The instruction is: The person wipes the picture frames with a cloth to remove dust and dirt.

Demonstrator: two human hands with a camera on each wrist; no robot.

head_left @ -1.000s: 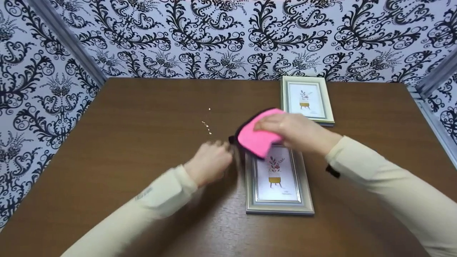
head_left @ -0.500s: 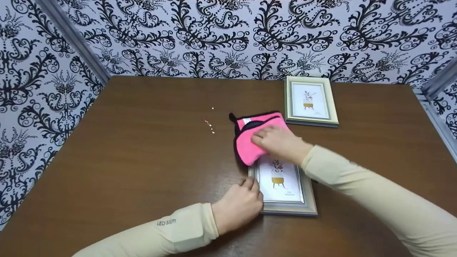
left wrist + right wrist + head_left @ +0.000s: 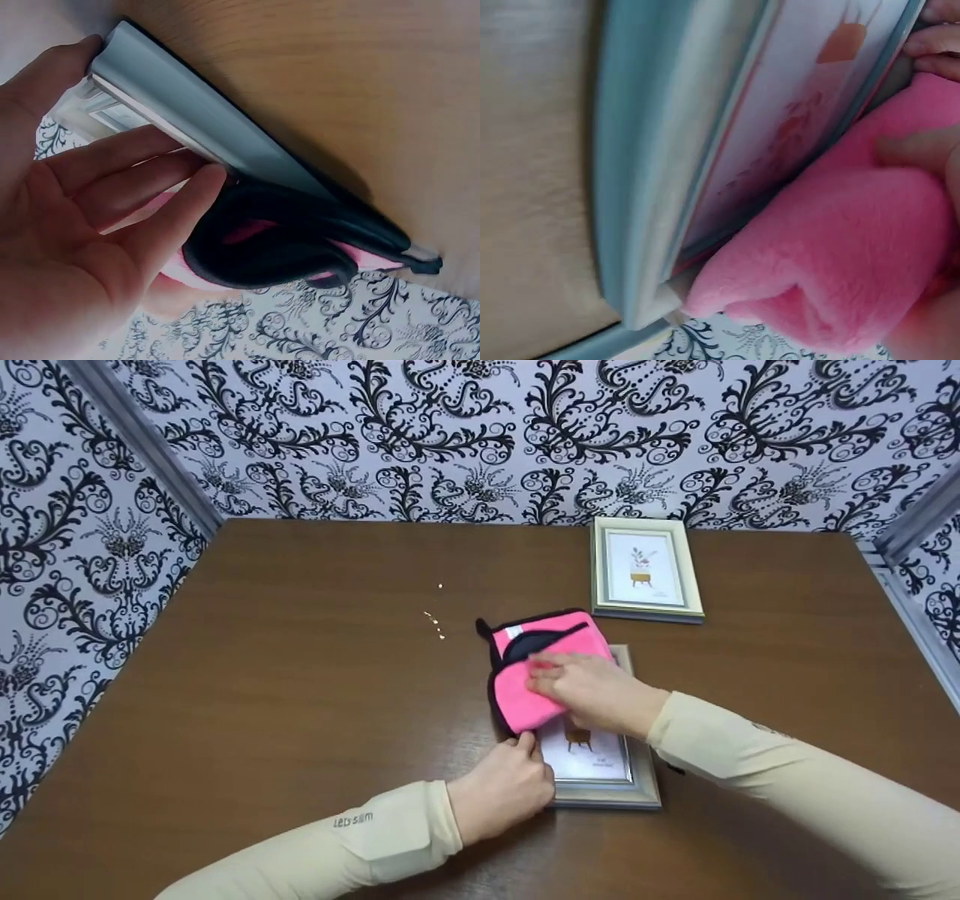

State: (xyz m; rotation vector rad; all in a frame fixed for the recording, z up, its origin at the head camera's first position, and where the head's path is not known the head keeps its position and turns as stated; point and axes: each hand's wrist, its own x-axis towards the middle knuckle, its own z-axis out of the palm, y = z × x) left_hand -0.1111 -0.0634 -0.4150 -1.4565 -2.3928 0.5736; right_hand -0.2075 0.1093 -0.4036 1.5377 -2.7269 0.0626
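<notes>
A pink cleaning cloth (image 3: 517, 697) with black edging and a black loop lies folded over the upper part of a pale picture frame (image 3: 645, 795). My right hand (image 3: 600, 694) holds the cloth down on the glass; in the right wrist view the pink cloth (image 3: 840, 225) is bunched under the thumb. At the lower left edge, my left hand (image 3: 506, 784) grips the frame, thumb near its corner and fingers along its side (image 3: 202, 112). Below the cloth, part of the print with an orange pot shows. The cloth hides the rest of it.
A second, similar picture frame (image 3: 686, 562) lies flat at the back right of the brown wooden table (image 3: 300, 660). Small shiny specks (image 3: 436, 624) are on the tabletop left of the cloth. Patterned walls (image 3: 450, 450) rise behind and at the sides.
My left hand has moved from left of the cloth to the near frame's lower left edge. The right hand has brought the cloth down onto the glass and slid it toward me.
</notes>
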